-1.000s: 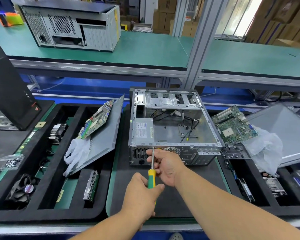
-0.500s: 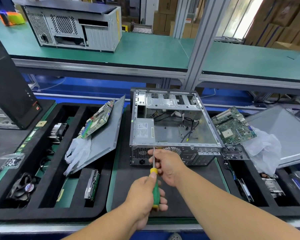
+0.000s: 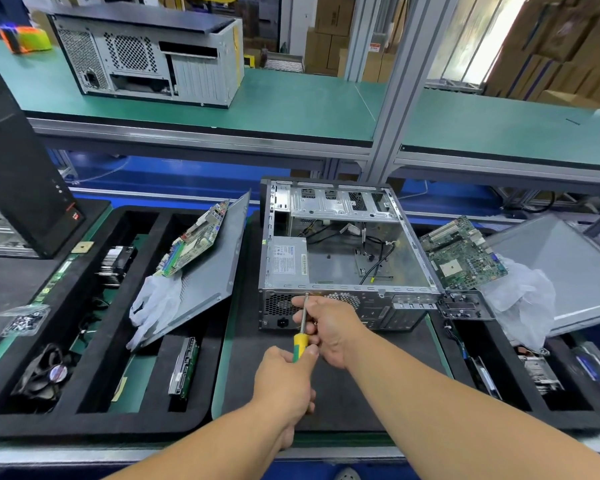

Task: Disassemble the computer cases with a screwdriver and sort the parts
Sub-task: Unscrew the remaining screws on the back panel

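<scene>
A person's left hand [image 3: 284, 379] grips the yellow-green handle of a screwdriver [image 3: 301, 336] while the right hand [image 3: 329, 329] pinches its shaft, the tip set against the rear panel of an opened computer case [image 3: 340, 261] lying on a black mat [image 3: 378, 386]. Circuit boards [image 3: 463, 254] rest to either side.

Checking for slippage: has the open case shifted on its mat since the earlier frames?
No. The open case keeps its place beside the leaning grey panel.
</scene>
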`<action>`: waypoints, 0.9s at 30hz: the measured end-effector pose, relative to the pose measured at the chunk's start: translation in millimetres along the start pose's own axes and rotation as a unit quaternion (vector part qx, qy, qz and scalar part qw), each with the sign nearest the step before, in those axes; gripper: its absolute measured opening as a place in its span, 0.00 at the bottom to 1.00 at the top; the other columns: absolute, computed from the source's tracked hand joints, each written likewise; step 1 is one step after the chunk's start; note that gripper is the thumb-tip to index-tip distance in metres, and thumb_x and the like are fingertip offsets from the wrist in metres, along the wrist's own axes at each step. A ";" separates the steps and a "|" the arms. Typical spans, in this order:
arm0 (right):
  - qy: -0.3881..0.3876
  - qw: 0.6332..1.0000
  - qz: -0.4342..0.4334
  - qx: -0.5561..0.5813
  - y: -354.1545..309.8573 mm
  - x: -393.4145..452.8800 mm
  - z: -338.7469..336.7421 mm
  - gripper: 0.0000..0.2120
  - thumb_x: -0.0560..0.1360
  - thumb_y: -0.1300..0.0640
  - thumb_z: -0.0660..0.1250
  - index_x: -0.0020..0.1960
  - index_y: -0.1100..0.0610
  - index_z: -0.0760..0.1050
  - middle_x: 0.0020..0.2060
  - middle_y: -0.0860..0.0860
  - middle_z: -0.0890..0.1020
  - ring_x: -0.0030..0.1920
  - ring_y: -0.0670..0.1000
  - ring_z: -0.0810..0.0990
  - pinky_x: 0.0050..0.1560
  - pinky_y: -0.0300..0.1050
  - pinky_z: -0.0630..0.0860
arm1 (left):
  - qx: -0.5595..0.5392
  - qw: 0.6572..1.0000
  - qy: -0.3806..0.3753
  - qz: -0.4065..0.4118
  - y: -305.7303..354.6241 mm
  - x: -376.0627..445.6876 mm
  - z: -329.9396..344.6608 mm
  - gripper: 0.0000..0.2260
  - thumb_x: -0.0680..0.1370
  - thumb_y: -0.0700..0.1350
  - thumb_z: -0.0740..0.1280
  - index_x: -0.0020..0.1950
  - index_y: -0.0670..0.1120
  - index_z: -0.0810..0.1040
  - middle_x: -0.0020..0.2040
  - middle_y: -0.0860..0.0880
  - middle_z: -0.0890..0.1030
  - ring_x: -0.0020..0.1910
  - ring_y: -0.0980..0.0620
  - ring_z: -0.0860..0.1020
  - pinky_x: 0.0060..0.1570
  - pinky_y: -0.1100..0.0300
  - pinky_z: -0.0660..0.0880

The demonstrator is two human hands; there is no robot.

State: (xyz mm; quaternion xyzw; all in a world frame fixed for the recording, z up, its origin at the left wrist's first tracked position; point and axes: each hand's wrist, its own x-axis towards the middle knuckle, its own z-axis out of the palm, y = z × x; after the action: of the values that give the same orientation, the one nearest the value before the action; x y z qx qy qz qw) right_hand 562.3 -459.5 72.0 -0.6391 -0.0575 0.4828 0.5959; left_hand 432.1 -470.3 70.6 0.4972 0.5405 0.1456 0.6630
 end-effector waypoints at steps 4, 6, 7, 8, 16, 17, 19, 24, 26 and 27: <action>-0.002 1.000 0.000 -0.005 -0.8 -0.8 0.7 0.15 0.85 0.62 0.56 0.54 0.61 0.82 0.32 0.52 0.80 0.25 0.44 0.65 0.24 0.38 0.59 | -0.038 0.998 -0.016 -0.050 3.1 1.6 6.6 0.09 0.81 0.45 0.67 0.54 0.42 0.70 0.40 0.41 0.74 0.33 0.45 0.74 0.26 0.58 0.71; 0.000 1.000 0.001 -0.008 -1.7 -1.5 -0.1 0.15 0.85 0.64 0.56 0.54 0.61 0.82 0.32 0.51 0.80 0.26 0.45 0.64 0.24 0.38 0.60 | -0.016 0.999 -0.019 -0.040 2.3 1.8 7.9 0.09 0.79 0.40 0.68 0.54 0.42 0.69 0.41 0.41 0.75 0.34 0.46 0.73 0.29 0.56 0.74; 0.000 1.000 0.003 -0.008 -2.2 -2.0 -0.2 0.15 0.84 0.64 0.55 0.55 0.61 0.82 0.32 0.51 0.81 0.26 0.45 0.64 0.24 0.38 0.60 | -0.001 0.999 -0.012 -0.031 2.1 1.2 7.3 0.10 0.79 0.40 0.69 0.53 0.43 0.69 0.42 0.42 0.76 0.33 0.47 0.73 0.30 0.55 0.75; 0.000 1.000 0.005 -0.007 -2.4 -2.5 0.1 0.16 0.84 0.65 0.55 0.55 0.61 0.82 0.32 0.51 0.81 0.26 0.45 0.64 0.24 0.38 0.60 | 0.010 1.000 0.000 -0.024 2.3 0.9 6.6 0.11 0.78 0.40 0.71 0.53 0.43 0.69 0.42 0.42 0.76 0.33 0.47 0.73 0.33 0.53 0.77; 0.006 0.999 0.015 -0.032 1.2 -0.8 -4.5 0.18 0.84 0.60 0.56 0.52 0.59 0.85 0.32 0.52 0.82 0.25 0.45 0.66 0.24 0.38 0.63 | -0.121 0.987 -0.029 -0.099 8.9 -3.6 10.1 0.11 0.78 0.42 0.75 0.55 0.41 0.75 0.43 0.40 0.77 0.35 0.45 0.74 0.28 0.58 0.75; 0.007 0.999 0.017 -0.032 2.0 -0.4 -5.4 0.18 0.84 0.59 0.56 0.52 0.59 0.85 0.32 0.52 0.82 0.25 0.45 0.67 0.25 0.38 0.63 | -0.148 0.982 -0.041 -0.109 9.7 -4.5 9.9 0.10 0.79 0.43 0.74 0.55 0.41 0.76 0.39 0.41 0.78 0.32 0.46 0.75 0.29 0.57 0.75; 0.009 0.999 0.017 -0.030 2.6 0.7 -5.7 0.17 0.84 0.59 0.57 0.51 0.59 0.86 0.33 0.53 0.82 0.26 0.45 0.67 0.27 0.39 0.64 | -0.192 0.972 -0.066 -0.121 12.1 -6.4 10.0 0.09 0.81 0.44 0.71 0.55 0.40 0.76 0.34 0.42 0.78 0.28 0.47 0.76 0.31 0.56 0.74; 0.014 0.999 0.019 -0.031 0.9 -0.2 -4.5 0.15 0.84 0.59 0.59 0.51 0.59 0.85 0.31 0.51 0.81 0.24 0.44 0.66 0.23 0.38 0.62 | -0.214 0.964 -0.088 -0.130 12.1 -10.2 6.4 0.10 0.85 0.48 0.66 0.53 0.41 0.77 0.34 0.43 0.81 0.28 0.48 0.77 0.30 0.57 0.75; 0.012 0.999 0.021 -0.030 0.5 -1.1 -4.2 0.14 0.83 0.60 0.59 0.51 0.60 0.84 0.32 0.52 0.81 0.24 0.45 0.65 0.23 0.38 0.61 | -0.193 0.969 -0.087 -0.127 10.8 -10.6 5.3 0.11 0.85 0.50 0.64 0.52 0.42 0.77 0.36 0.43 0.81 0.28 0.48 0.77 0.30 0.58 0.74; 0.013 0.999 0.023 -0.031 0.0 -1.6 -4.1 0.14 0.83 0.60 0.60 0.51 0.60 0.84 0.32 0.52 0.81 0.25 0.45 0.65 0.23 0.38 0.61 | -0.196 0.968 -0.092 -0.127 10.5 -11.1 5.0 0.11 0.85 0.50 0.64 0.52 0.42 0.77 0.35 0.43 0.81 0.28 0.48 0.77 0.30 0.58 0.74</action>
State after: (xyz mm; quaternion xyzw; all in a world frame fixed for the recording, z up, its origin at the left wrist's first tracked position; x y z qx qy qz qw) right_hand 564.3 -463.5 72.2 -0.6645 -0.0503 0.4861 0.5654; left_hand 435.9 -476.1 85.1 0.2961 0.4967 0.1170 0.8074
